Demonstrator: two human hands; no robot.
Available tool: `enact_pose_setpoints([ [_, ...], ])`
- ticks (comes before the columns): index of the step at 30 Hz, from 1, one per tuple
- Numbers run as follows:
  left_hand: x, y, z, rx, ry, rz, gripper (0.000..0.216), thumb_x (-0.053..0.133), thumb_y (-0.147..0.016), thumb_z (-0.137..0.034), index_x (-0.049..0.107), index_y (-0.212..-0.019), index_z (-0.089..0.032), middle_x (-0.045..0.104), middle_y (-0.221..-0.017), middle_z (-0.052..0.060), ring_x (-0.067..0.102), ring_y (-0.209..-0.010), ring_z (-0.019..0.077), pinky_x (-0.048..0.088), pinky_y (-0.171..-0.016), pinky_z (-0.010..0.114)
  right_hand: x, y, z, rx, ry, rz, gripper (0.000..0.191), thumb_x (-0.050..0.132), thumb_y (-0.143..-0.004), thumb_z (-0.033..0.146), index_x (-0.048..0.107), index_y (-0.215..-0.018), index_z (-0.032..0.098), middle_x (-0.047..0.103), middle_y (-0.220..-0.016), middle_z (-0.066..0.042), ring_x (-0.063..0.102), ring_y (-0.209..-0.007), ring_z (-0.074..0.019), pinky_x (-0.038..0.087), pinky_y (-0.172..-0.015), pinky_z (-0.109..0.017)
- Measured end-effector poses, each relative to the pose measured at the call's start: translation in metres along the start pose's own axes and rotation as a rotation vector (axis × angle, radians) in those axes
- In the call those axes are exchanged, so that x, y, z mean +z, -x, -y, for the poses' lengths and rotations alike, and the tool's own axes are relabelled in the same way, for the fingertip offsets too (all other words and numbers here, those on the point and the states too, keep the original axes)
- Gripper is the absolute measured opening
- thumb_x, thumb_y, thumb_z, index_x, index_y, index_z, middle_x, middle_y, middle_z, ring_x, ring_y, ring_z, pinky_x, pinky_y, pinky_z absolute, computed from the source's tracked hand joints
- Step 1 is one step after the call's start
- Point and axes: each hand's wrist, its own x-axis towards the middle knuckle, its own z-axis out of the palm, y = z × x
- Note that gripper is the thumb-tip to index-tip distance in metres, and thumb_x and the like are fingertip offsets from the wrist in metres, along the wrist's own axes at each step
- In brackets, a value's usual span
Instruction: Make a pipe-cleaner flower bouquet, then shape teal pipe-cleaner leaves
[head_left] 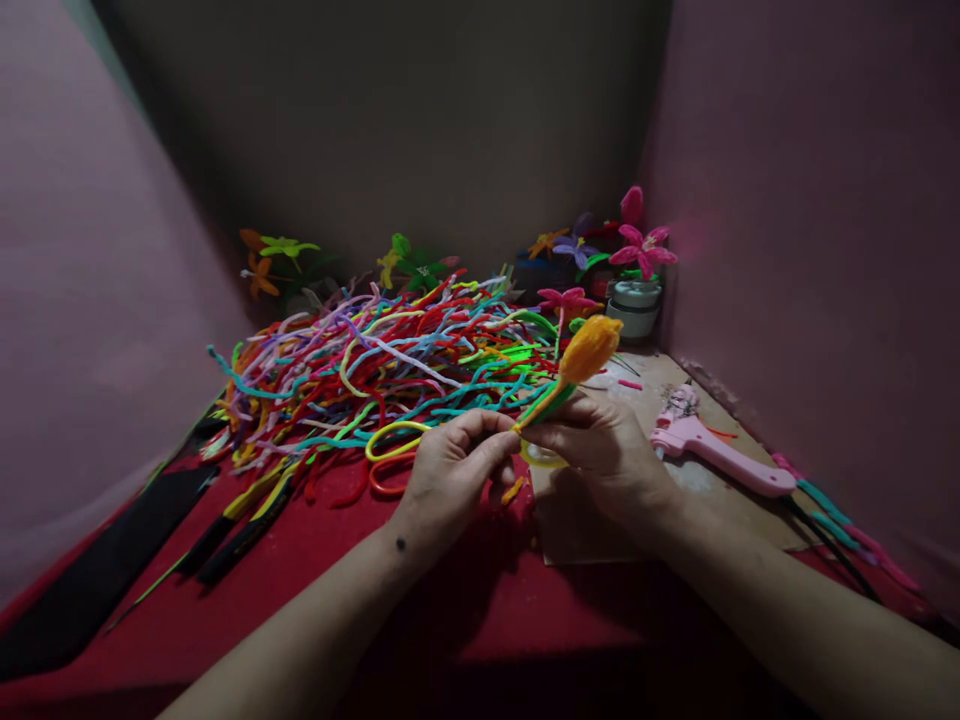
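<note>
An orange pipe-cleaner flower bud (590, 347) on a green stem tilts up to the right above a brown board (577, 525). My right hand (600, 450) is closed around the green stem just below the bud. My left hand (450, 470) pinches the lower end of the same stem, fingers pressed together. Both hands meet over the red table cover (300, 560), at the near edge of a big heap of coloured pipe cleaners (375, 365). A yellow loop (390, 437) and an orange loop lie just left of my left hand.
A pink glue gun (712, 455) lies on the board at the right, its cord trailing off. Finished pipe-cleaner flowers (641, 250) stand in a small pot (635, 305) at the back right, others at the back left. Dark strips (97, 570) lie at the left. Walls close in on three sides.
</note>
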Motion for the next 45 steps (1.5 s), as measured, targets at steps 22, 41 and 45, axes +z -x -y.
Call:
enact_pose_setpoints([
  [22, -0.021, -0.011, 0.005, -0.249, 0.333, 0.342, 0.019, 0.067, -0.067, -0.023, 0.054, -0.063, -0.01, 0.044, -0.046, -0.005, 0.031, -0.035, -0.0001, 0.019, -0.035, 0.013, -0.005, 0.002, 0.011, 0.105, -0.086, 0.154, 0.015, 0.077, -0.052, 0.019, 0.072, -0.066, 0.019, 0.066, -0.062, 0.0, 0.055, -0.059, -0.0098, 0.044, -0.058, -0.022],
  [41, -0.004, 0.003, 0.012, 0.738, -0.584, -0.124, 0.015, 0.046, -0.083, -0.011, 0.06, -0.085, -0.014, 0.056, -0.084, 0.006, 0.055, -0.071, 0.0103, 0.046, -0.063, 0.021, 0.005, 0.003, 0.003, -0.079, 0.061, -0.013, 0.011, 0.071, -0.062, 0.019, 0.072, -0.072, 0.023, 0.07, -0.077, 0.0, 0.062, -0.077, -0.0161, 0.048, -0.077, -0.033],
  [45, -0.002, 0.004, 0.018, 0.898, -0.913, -0.167, 0.018, 0.045, -0.083, -0.009, 0.055, -0.097, -0.01, 0.056, -0.087, 0.009, 0.056, -0.082, 0.0147, 0.048, -0.07, 0.025, 0.007, 0.005, 0.0, -0.046, -0.099, 0.03, 0.01, 0.069, -0.067, 0.019, 0.071, -0.076, 0.021, 0.069, -0.078, -0.001, 0.061, -0.077, -0.0151, 0.048, -0.077, -0.032],
])
